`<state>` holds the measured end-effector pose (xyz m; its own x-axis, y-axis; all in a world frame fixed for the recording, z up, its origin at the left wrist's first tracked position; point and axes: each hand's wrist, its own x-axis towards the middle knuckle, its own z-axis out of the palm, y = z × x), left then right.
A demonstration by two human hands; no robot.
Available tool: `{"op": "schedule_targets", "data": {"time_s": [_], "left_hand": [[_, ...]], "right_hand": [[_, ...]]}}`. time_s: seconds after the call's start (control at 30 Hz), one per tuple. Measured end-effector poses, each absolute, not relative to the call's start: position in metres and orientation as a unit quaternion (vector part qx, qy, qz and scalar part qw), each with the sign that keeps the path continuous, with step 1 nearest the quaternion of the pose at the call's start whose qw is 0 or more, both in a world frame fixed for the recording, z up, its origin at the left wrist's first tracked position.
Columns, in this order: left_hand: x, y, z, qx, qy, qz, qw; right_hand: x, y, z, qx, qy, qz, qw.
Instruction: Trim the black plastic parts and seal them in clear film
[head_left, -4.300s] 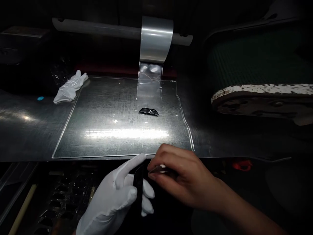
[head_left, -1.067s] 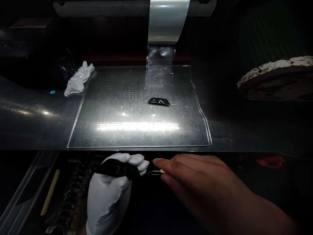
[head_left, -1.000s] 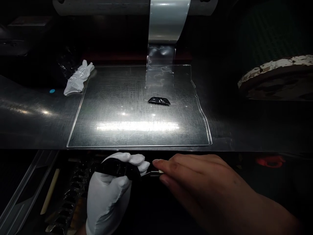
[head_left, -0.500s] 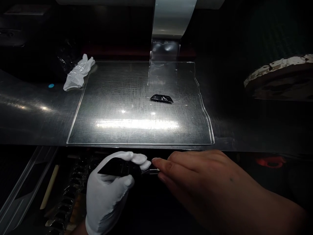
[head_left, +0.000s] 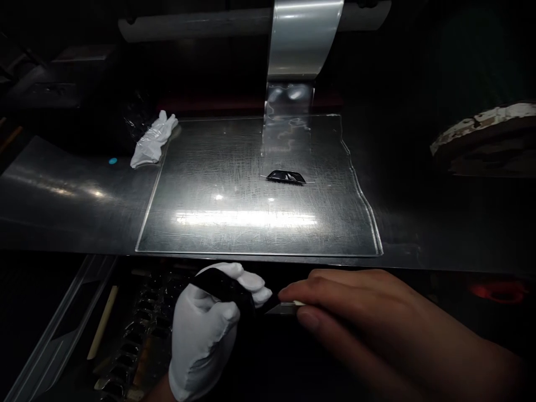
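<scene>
My left hand (head_left: 205,335), in a white glove, is closed around a dark, glossy black part (head_left: 224,287) just below the bench's front edge. The fingers curl over its far side and the thumb lies on the near side. My right hand (head_left: 355,318), bare, is right beside it with index finger and thumb closed on a thin blade-like strip (head_left: 287,307). That strip reaches to the black part's right end; darkness hides their exact contact. On the clear, scratched sheet (head_left: 201,178) lies a small black trapezoid piece (head_left: 287,177) with film on it.
A wide strip of clear film (head_left: 288,111) hangs from a roller bar (head_left: 201,25) onto the sheet. A white glove (head_left: 154,139) lies at the sheet's left corner. Below left, several black pieces (head_left: 129,346) sit in a drawer beside a pale stick (head_left: 103,324). A red object (head_left: 500,290) is at right.
The view has shifted, so the bench appears lower and further right. The black part in my left hand has tilted, and my right thumb and index finger are further apart.
</scene>
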<state>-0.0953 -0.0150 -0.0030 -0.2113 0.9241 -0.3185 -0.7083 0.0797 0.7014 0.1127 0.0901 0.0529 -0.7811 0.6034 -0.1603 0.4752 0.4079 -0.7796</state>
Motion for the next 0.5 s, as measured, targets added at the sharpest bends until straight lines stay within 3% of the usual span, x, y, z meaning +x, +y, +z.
{"op": "schedule_targets", "data": {"time_s": [0.23,0.5], "left_hand": [[-0.094,-0.01,-0.005,0.162,0.386,0.652,0.632],[-0.092,-0.007,0.004,0.105,0.473,0.593,0.643]], "right_hand": [[0.099,0.087,0.043,-0.392,-0.72,0.565,0.098],[0.09,0.082,0.045,-0.392,-0.665,0.623,0.125]]}}
